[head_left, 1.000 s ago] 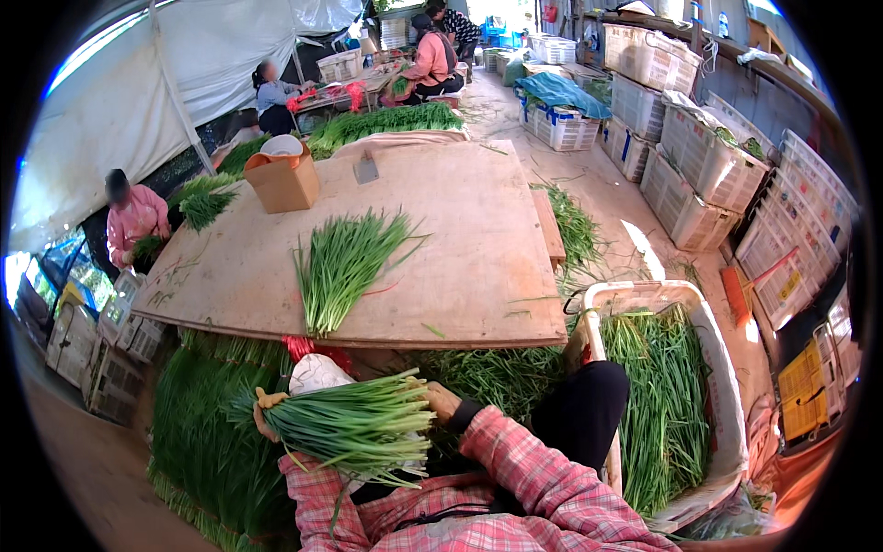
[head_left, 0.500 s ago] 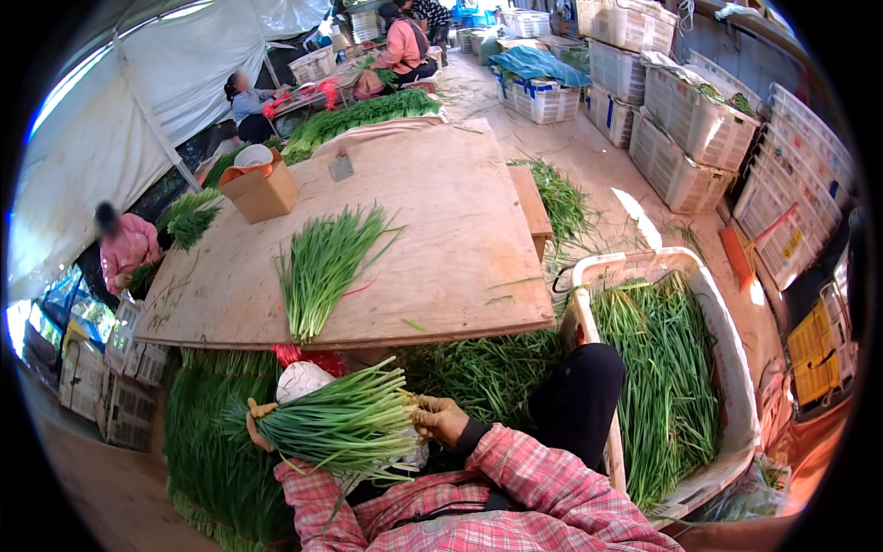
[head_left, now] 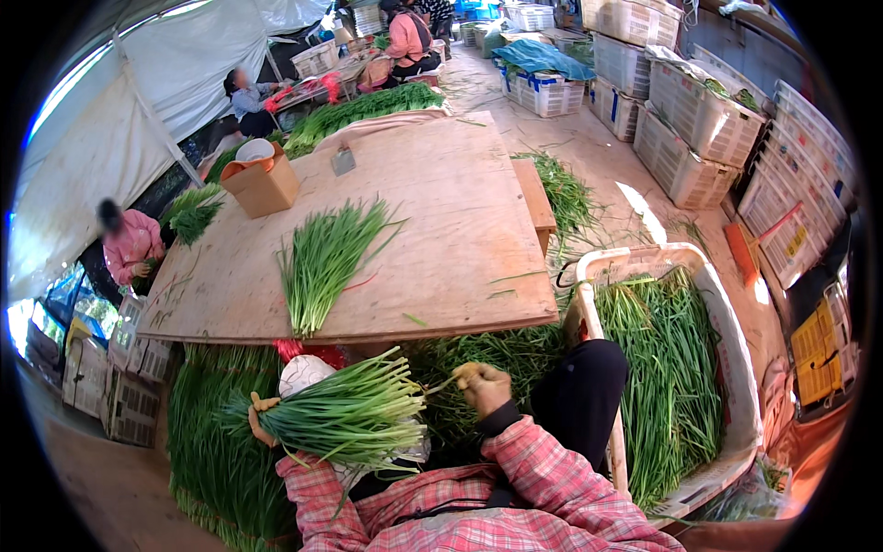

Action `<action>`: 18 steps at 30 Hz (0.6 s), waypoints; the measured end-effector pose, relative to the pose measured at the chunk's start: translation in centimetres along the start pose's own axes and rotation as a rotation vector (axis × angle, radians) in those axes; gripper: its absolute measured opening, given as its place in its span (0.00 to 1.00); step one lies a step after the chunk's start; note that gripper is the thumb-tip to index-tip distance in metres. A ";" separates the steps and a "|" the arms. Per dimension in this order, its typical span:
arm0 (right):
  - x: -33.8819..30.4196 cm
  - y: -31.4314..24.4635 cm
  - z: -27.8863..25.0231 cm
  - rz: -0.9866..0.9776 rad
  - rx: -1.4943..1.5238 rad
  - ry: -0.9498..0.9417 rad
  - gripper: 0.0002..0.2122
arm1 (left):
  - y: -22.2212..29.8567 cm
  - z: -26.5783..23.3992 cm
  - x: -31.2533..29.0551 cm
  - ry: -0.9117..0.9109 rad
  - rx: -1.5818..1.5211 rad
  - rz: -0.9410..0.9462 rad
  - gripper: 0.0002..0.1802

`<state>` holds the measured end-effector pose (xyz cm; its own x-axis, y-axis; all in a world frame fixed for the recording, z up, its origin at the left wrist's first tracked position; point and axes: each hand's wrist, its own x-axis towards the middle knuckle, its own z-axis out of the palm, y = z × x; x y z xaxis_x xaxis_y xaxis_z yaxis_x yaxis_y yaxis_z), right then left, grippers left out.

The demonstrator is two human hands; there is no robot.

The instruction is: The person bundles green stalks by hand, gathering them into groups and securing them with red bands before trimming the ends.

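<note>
My left hand (head_left: pixel 264 419) grips a thick bunch of green chives (head_left: pixel 345 414) near its leafy end, held across my lap below the wooden board (head_left: pixel 441 230). My right hand (head_left: pixel 480 384) pinches the stalks at the pale root end of that bunch. A second loose bunch of chives (head_left: pixel 322 258) lies on the board. More chives fill the white crate (head_left: pixel 708 304) at my right and lie in a heap (head_left: pixel 216 442) on the ground at my left.
A cardboard box (head_left: pixel 262 184) with bowls and a small metal blade (head_left: pixel 343 162) sit on the board's far side. Other people sit working at the far left (head_left: pixel 129 244) and back (head_left: pixel 405 41). Stacked white crates (head_left: pixel 699 120) line the right side.
My right hand has slid from the middle of the bunch to its root end. The view has tilted down and nearer to the board.
</note>
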<state>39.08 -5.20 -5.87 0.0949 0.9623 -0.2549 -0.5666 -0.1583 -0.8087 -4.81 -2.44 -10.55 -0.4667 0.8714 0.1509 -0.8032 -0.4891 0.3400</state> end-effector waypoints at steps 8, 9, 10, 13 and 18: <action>1.7 1.6 -2.0 -0.135 -0.351 -0.251 0.18 | 0.0 1.3 -0.6 -0.035 0.019 -0.039 0.15; 1.8 3.0 -1.8 -0.034 -0.353 -0.347 0.23 | -0.1 1.5 -0.6 -0.036 0.022 -0.040 0.14; 1.6 4.4 -1.4 0.009 -0.260 -0.479 0.25 | -0.1 1.3 -0.6 -0.074 0.007 -0.059 0.14; 0.7 7.9 0.1 0.149 -0.094 -0.721 0.29 | -0.5 0.7 0.1 0.043 -0.020 -0.064 0.13; -1.0 4.3 2.5 0.323 -0.184 -0.338 0.15 | -0.7 2.5 -1.2 0.186 0.095 0.033 0.12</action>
<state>34.53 -6.34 -7.77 -0.3492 0.8709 -0.3459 -0.3668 -0.4667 -0.8048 -2.71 -3.06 -8.62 -0.5596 0.8287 -0.0078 -0.7519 -0.5037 0.4253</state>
